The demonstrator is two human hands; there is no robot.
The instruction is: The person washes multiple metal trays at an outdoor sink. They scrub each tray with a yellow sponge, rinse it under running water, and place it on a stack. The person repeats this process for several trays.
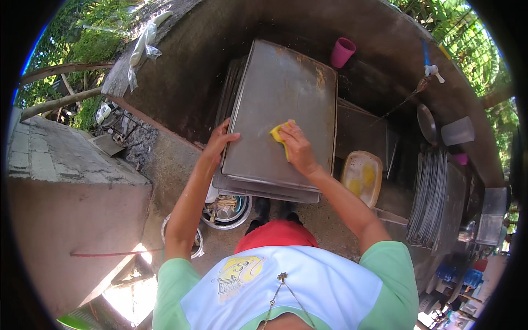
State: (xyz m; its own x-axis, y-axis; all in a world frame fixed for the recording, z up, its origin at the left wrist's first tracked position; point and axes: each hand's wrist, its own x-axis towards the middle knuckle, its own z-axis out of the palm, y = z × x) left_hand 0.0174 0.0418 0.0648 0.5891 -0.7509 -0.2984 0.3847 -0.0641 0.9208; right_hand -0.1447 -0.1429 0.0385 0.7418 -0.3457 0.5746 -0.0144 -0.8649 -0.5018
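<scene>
A large flat metal baking tray (284,103) with brownish stains near its far right corner lies before me on a stack of similar trays. My left hand (220,140) grips the left edge of the trays, its thumb on the top surface. Pressed against the middle of the tray is a yellow sponge (281,133), held under the fingers of my right hand (298,148). To the right of the trays sits a plastic tub (374,198) with yellowish contents that I cannot make out.
Water runs from a white tap (434,73) on the right wall. A pink cup (342,53) stands beyond the tray. At right are a row of upright metal trays (427,198) and a translucent container (458,131). Basins with utensils (227,225) sit below, left of my boots.
</scene>
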